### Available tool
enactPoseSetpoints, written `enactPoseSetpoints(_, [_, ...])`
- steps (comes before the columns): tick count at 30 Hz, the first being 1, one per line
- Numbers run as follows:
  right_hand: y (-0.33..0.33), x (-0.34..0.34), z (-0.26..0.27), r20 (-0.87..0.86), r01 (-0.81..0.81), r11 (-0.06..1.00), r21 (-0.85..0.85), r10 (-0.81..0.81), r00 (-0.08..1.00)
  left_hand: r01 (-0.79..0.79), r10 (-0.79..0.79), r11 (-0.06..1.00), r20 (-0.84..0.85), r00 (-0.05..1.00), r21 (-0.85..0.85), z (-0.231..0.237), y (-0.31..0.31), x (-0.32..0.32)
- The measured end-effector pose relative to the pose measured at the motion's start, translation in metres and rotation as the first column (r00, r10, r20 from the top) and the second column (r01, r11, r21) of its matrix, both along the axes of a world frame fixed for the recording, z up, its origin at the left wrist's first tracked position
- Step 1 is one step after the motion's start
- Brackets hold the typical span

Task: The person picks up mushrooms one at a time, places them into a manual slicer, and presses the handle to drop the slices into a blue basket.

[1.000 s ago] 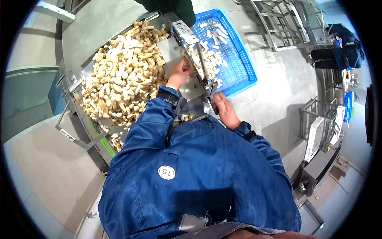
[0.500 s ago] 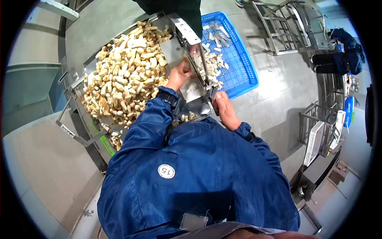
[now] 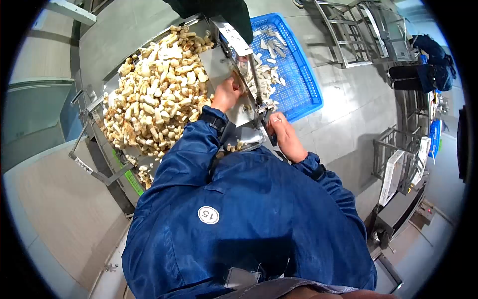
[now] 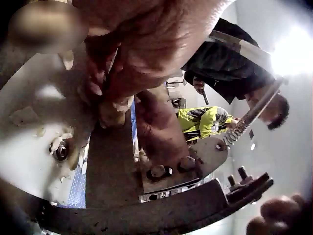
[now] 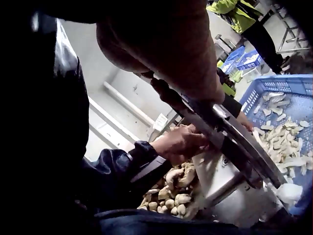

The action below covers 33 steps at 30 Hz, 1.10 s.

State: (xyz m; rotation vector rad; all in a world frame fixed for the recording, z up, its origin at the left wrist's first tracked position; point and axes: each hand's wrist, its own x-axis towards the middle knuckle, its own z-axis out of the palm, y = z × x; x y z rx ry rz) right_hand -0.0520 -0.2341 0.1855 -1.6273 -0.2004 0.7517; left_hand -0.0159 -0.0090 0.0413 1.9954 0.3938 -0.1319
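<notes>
Curled fingers of my left hand [image 3: 226, 94] pinch a pale piece [image 4: 112, 115] against the dark metal of a lever cutter [image 5: 239, 142], over its steel plate [image 3: 216, 65]. In the head view my right hand [image 3: 288, 138] is curled round the cutter's dark handle [image 3: 272, 139] at the near end. The right wrist view has this hand [image 5: 166, 49] large in front, hiding part of the handle. A big heap of whole pale-brown mushrooms [image 3: 154, 94] lies left of the cutter. Cut slices [image 5: 283, 147] lie beyond the blade in a blue basket [image 3: 313, 84].
Another person's dark clothing [image 3: 234, 15] is just past the cutter. Metal racks [image 3: 348, 40] and a person in dark clothes [image 3: 423, 74] are at the right. A green basket edge [image 3: 133, 182] shows below the heap, and a few pieces [image 3: 231, 147] lie near my body.
My right hand has shifted slightly right and towards my body, with more of the dark handle showing. My left hand has moved slightly right, still at the cutter.
</notes>
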Motion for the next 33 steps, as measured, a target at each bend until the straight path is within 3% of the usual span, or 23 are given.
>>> enactPoseSetpoints(1, [-0.005, -0.002, -0.008, 0.052, -0.041, 0.999, -0.008, 0.042, 0.998, 0.014, -0.015, 0.999, -0.041, 0.999, -0.033, 0.016, 0.0, -0.001])
enactPoseSetpoints(4, [-0.017, -0.011, -0.036, 0.032, -0.071, 0.997, 0.01, 0.07, 0.997, -0.029, 0.03, 0.993, 0.013, 0.999, -0.115, 0.003, -0.004, 0.0])
enactPoseSetpoints(6, [-0.024, -0.02, -0.069, 0.03, -0.073, 0.997, 0.004, 0.073, 0.997, -0.038, 0.04, 0.994, 0.018, 0.999, -0.104, 0.004, -0.007, -0.002])
enactPoseSetpoints(8, [-0.031, -0.023, -0.09, 0.15, -0.105, 0.993, -0.047, 0.111, 0.982, -0.053, 0.055, 0.995, 0.026, 0.998, -0.088, 0.009, -0.007, -0.002])
enactPoseSetpoints(11, [-0.035, -0.025, -0.102, 0.121, -0.106, 0.994, -0.04, 0.11, 0.987, -0.043, 0.047, 0.997, 0.07, 0.996, -0.066, -0.006, -0.004, -0.007])
enactPoseSetpoints(13, [-0.032, -0.02, -0.086, 0.179, -0.112, 0.988, -0.109, 0.13, 0.975, -0.057, 0.064, 0.988, 0.044, 0.997, -0.143, -0.002, -0.005, -0.005])
enactPoseSetpoints(16, [-0.017, -0.015, -0.051, 0.011, -0.018, 1.0, -0.021, 0.018, 1.0, -0.02, 0.028, 0.992, 0.061, 0.998, -0.128, 0.005, -0.002, -0.009])
enactPoseSetpoints(17, [-0.012, -0.01, -0.031, 0.0, 0.011, 0.999, -0.048, -0.011, 1.0, -0.02, 0.028, 0.996, 0.087, 0.996, -0.09, -0.017, 0.0, -0.007])
enactPoseSetpoints(20, [0.016, 0.008, 0.028, 0.066, 0.084, 0.996, -0.004, -0.083, 0.994, 0.06, -0.045, 0.99, 0.12, 0.992, -0.126, -0.012, 0.001, -0.008])
enactPoseSetpoints(21, [0.021, 0.014, 0.04, 0.082, 0.079, 0.994, -0.081, -0.073, 0.994, 0.057, -0.042, 0.997, 0.217, 0.975, -0.06, 0.003, 0.002, -0.012])
enactPoseSetpoints(25, [0.018, 0.011, 0.034, 0.044, 0.07, 0.997, -0.021, -0.069, 0.997, 0.045, -0.064, 0.985, 0.113, 0.991, 0.169, 0.017, -0.004, -0.007])
enactPoseSetpoints(26, [0.015, 0.007, 0.023, 0.049, 0.074, 0.997, -0.027, -0.073, 0.996, 0.065, -0.06, 0.997, 0.122, 0.991, -0.033, 0.005, -0.003, -0.005])
enactPoseSetpoints(28, [0.01, 0.002, 0.012, 0.037, 0.072, 0.997, -0.025, -0.071, 0.997, 0.101, -0.051, 0.9, 0.128, 0.99, -0.424, -0.01, 0.002, 0.001])
enactPoseSetpoints(29, [0.008, 0.001, 0.008, 0.026, 0.066, 0.998, -0.015, -0.066, 0.997, 0.08, -0.037, 0.972, 0.194, 0.98, -0.219, -0.018, 0.0, -0.007])
enactPoseSetpoints(33, [0.001, 0.001, 0.003, -0.043, 0.036, 0.999, -0.001, -0.036, 0.998, -0.021, -0.006, 0.992, 0.211, 0.977, 0.125, -0.018, -0.007, -0.013])
